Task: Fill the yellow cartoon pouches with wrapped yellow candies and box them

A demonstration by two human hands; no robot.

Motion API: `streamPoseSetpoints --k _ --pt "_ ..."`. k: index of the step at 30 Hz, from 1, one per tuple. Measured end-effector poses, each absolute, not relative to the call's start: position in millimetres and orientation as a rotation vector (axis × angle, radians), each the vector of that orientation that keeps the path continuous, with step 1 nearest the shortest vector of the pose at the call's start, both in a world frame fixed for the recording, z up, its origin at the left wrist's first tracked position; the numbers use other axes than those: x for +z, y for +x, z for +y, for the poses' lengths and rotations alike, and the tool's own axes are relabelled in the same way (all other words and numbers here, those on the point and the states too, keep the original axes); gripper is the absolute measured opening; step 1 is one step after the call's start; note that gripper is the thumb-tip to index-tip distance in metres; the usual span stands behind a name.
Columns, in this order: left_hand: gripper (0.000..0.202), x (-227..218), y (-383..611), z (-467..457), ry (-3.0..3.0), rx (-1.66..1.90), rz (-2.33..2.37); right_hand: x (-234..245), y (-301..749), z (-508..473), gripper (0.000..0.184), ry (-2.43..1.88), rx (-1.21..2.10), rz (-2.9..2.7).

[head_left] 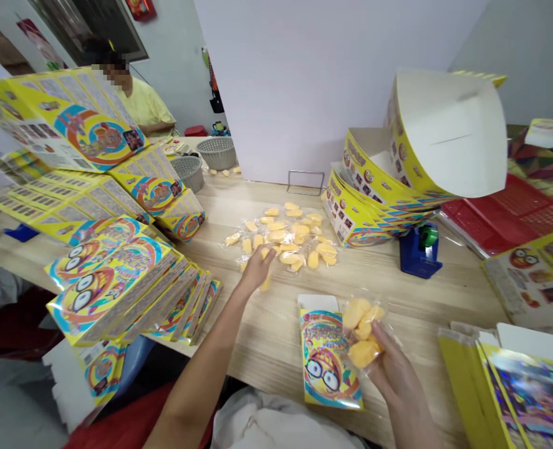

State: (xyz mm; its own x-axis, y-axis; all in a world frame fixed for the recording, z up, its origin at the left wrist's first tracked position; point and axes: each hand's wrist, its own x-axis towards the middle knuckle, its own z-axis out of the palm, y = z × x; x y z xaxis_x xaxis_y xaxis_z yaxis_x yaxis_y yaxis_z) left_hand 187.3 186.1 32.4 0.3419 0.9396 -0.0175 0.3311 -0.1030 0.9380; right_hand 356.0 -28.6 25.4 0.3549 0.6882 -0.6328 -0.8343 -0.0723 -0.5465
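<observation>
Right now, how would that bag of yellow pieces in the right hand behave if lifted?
The bag in the right hand looks light and floppy, its thin clear plastic bunching loosely. The pieces look soft and loose, so they may shift and make it sag. The smooth plastic could be somewhat slippery.

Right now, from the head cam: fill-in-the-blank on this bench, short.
The hand at the loose wrapped pieces is the person's ____.
The right hand holds a clear bag of ____ pieces.
The tape dispenser is ____.
The plastic tray at far right is ____.
Missing words: left; yellow; blue; red.
</observation>
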Motion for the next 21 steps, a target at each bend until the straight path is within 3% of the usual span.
streamPoseSetpoints --k 6,9,15,21 --pt "0.079 86 179 128 1.242 0.720 0.865 34 365 -29 0.029 -1.027 1.280 0.090" --pt "0.073 104 180 108 0.915 0.698 0.651 40 359 -31 0.030 -1.019 1.298 -0.057" --pt "0.060 112 187 90 0.877 0.823 0.584 70 328 -38 0.054 -1.000 1.443 -0.207" --pt "0.062 100 201 84 1.185 0.789 0.832 93 303 -19 0.037 -0.980 1.411 -0.259"
